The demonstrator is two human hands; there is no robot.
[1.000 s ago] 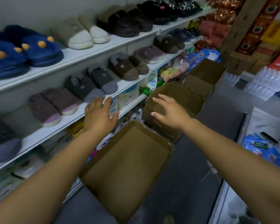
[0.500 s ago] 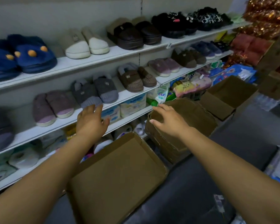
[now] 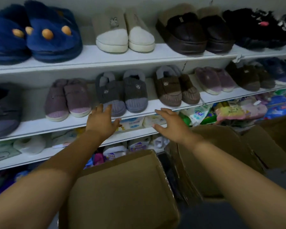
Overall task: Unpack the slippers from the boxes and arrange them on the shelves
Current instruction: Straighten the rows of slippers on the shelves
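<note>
Left hand (image 3: 102, 123) spread at grey slippers (image 3: 134, 95); right hand (image 3: 170, 125) beside.

The light is dim and cool, with a bluish-grey cast over everything. It seems to fall softly from above: the white boards of the upper shelf (image 3: 89, 55) and middle shelf (image 3: 33, 121) are the brightest areas, while the goods (image 3: 30, 144) beneath them at the lower left sit in shade. The black slippers (image 3: 254, 27) at the upper right sink into one dark mass with little detail, and the floor (image 3: 238, 215) at the lower right is nearly black. The right edge is smeared and soft; the blue slippers (image 3: 53, 38) at the upper left are fuzzy too. Wide-angle distortion bows the shelves and swells the left forearm (image 3: 45, 182) and right forearm (image 3: 248, 184) at the bottom corners. The cardboard box (image 3: 122, 192) looks flat and muted.
</note>
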